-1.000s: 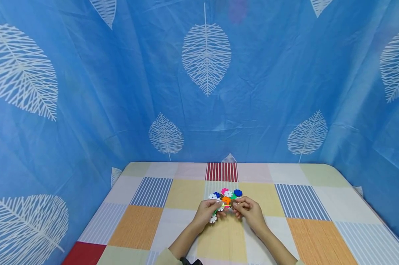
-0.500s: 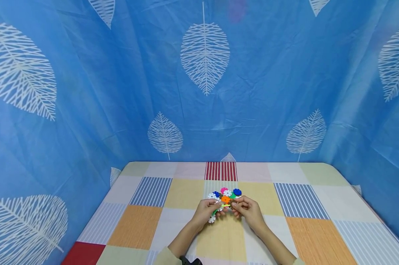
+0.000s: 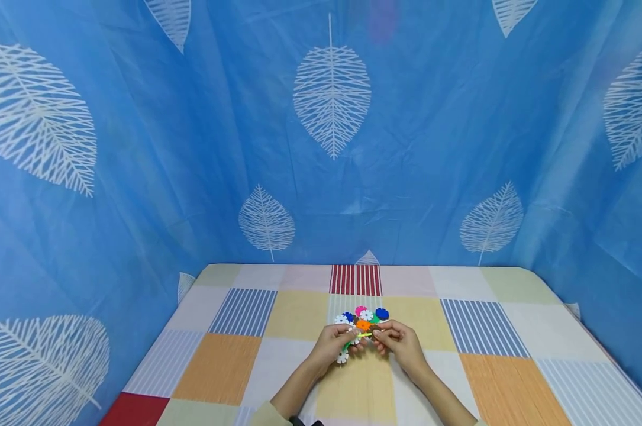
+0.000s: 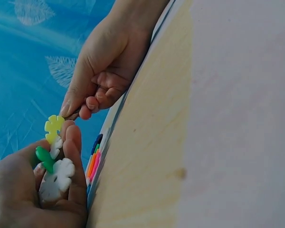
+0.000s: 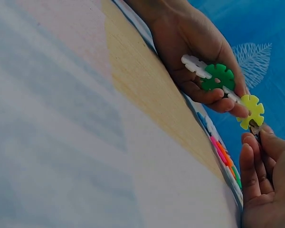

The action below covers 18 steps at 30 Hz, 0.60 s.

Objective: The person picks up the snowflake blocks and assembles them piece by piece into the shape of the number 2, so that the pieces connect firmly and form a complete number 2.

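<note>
We saw the chain (image 5: 225, 72) of white and green discs run left from the yellow disc (image 5: 257, 110), gripped by the left hand (image 3: 328, 344). Right of the yellow disc, the right hand (image 3: 405, 344) pinched a brown disc (image 4: 73, 114), seemingly touching its edge. Coloured discs (image 3: 365, 314) lay just beyond; the desk (image 3: 355, 384) stretched widely either side.

A pale beige left sleeve (image 3: 269, 415) ends in a plain cuff on the forearm, on the left of the worktop (image 3: 357, 393) and well apart from its far edge. Just inside it sits a small black object (image 3: 297, 420), cut off by the frame, too little of it showing to identify. The right sleeve (image 3: 480, 422) shows as a sliver of similar pale cloth. Left grip (image 3: 331, 345) and right grip (image 3: 402, 344) are bare, with slender fingers.
</note>
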Each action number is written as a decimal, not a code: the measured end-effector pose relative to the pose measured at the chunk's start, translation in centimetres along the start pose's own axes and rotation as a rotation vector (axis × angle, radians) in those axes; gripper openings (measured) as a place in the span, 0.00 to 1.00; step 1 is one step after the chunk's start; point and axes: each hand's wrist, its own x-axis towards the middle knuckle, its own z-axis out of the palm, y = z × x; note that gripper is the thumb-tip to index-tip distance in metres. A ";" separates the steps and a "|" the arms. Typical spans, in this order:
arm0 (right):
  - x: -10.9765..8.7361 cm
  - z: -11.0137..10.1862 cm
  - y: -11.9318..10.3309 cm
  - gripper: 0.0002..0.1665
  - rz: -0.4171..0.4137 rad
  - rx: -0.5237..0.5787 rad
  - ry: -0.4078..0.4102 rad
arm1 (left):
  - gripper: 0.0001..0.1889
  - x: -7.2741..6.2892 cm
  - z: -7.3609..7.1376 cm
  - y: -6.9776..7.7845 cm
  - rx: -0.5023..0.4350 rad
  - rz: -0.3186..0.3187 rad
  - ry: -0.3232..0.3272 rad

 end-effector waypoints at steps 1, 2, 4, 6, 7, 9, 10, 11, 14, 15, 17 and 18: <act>0.0 0.1 0.0 0.13 0.004 0.000 0.009 | 0.13 0.0 0.0 0.0 -0.011 -0.009 -0.006; 0.1 0.1 0.0 0.13 0.004 0.001 0.016 | 0.12 0.0 0.0 0.0 -0.022 -0.016 -0.012; 0.0 0.2 0.0 0.13 -0.015 0.005 0.016 | 0.11 -0.1 0.1 0.1 -0.036 -0.029 -0.021; 0.0 0.2 0.2 0.13 -0.067 0.005 -0.011 | 0.09 -0.2 0.2 0.2 -0.035 -0.044 -0.029; 0.0 0.1 0.4 0.12 -0.096 0.004 -0.028 | 0.09 -0.3 0.2 0.2 -0.026 -0.048 -0.032; 0.1 0.0 0.6 0.12 -0.172 -0.008 -0.058 | 0.10 -0.2 0.2 0.3 -0.009 -0.046 -0.037; 0.2 0.0 0.7 0.11 -0.209 -0.039 -0.054 | 0.11 -0.2 0.2 0.3 0.001 -0.043 -0.042; 0.2 -0.1 0.8 0.11 -0.242 -0.076 -0.040 | 0.13 -0.2 0.1 0.3 -0.001 -0.042 -0.046; 0.5 -0.5 1.0 0.10 -0.312 -0.285 0.091 | 0.16 -0.1 0.0 0.3 -0.029 -0.057 -0.033; 0.5 -0.6 1.0 0.09 -0.309 -0.368 0.152 | 0.17 0.0 0.0 0.3 -0.042 -0.067 -0.020; 0.7 -0.8 1.1 0.09 -0.319 -0.513 0.231 | 0.18 0.0 0.0 0.2 -0.081 -0.087 0.007; 0.8 -0.9 1.1 0.10 -0.315 -0.576 0.252 | 0.18 0.1 0.0 0.2 -0.103 -0.096 0.023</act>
